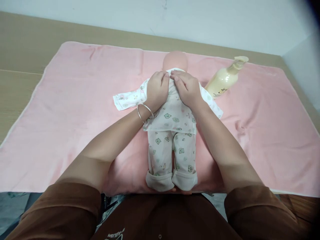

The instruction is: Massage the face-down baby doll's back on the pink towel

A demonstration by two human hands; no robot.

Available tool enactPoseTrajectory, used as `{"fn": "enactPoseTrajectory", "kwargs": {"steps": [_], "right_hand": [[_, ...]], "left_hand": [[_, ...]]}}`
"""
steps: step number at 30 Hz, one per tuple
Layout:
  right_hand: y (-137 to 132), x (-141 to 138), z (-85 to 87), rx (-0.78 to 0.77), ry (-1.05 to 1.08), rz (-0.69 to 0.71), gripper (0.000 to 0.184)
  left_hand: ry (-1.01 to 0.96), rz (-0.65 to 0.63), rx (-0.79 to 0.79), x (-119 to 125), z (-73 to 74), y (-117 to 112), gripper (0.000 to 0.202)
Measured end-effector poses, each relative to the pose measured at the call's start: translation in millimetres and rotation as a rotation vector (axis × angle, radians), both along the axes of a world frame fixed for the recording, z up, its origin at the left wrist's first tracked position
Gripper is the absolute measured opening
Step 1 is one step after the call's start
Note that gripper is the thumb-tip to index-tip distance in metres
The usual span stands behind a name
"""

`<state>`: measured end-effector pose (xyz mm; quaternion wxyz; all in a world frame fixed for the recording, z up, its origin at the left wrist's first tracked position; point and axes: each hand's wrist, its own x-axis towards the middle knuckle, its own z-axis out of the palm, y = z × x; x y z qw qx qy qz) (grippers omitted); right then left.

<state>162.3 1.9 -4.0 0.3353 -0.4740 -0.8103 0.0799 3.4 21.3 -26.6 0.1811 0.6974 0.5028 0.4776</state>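
A baby doll in a white printed top and matching trousers lies lengthwise in front of me, its bare head pointing away and showing no facial features. My left hand rests on the left side of its upper body, near the neck. On the other side, my right hand lies in the same way, the two thumbs close together. Both hands are laid over the cloth with the fingers together, and part of the fingertips is hidden. The doll's sleeves spread out sideways.
A pink blanket covers most of the wooden table. To the right of the doll, a cream pump bottle lies tilted near its right sleeve. A white wall stands behind the table.
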Motion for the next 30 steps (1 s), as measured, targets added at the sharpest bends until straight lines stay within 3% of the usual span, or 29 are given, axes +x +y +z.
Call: {"fn": "enactPoseTrajectory", "kwargs": {"steps": [6,14,17,22,25,30], "right_hand": [[-11.2,13.5,-10.1,-0.164,-0.221,-0.184,0.068],[-21.6,-1.1,12.7,-0.342,-0.308,-0.351,0.076],[-38.5,-12.7,22.4,-0.35,-0.385,-0.354,0.074],[-61.6,-29.2,28.3,-0.18,-0.445,-0.214,0.063],[-49.2,-21.4,25.5,-0.213,-0.388,-0.158,0.063],[-14.4,5.6,15.4,-0.373,-0.251,-0.324,0.077]], "left_hand": [[-0.02,0.038,-0.041,2.3,2.0,-2.5,0.022],[-0.02,0.071,-0.111,1.2,-0.7,3.8,0.033],[-0.045,0.087,-0.106,0.3,-4.0,6.3,0.032],[-0.058,0.074,-0.056,-0.8,-3.7,3.9,0.02],[-0.057,0.066,-0.056,-1.0,-3.5,3.6,0.018],[-0.063,0.063,-0.072,0.2,-6.9,7.6,0.021]]}}
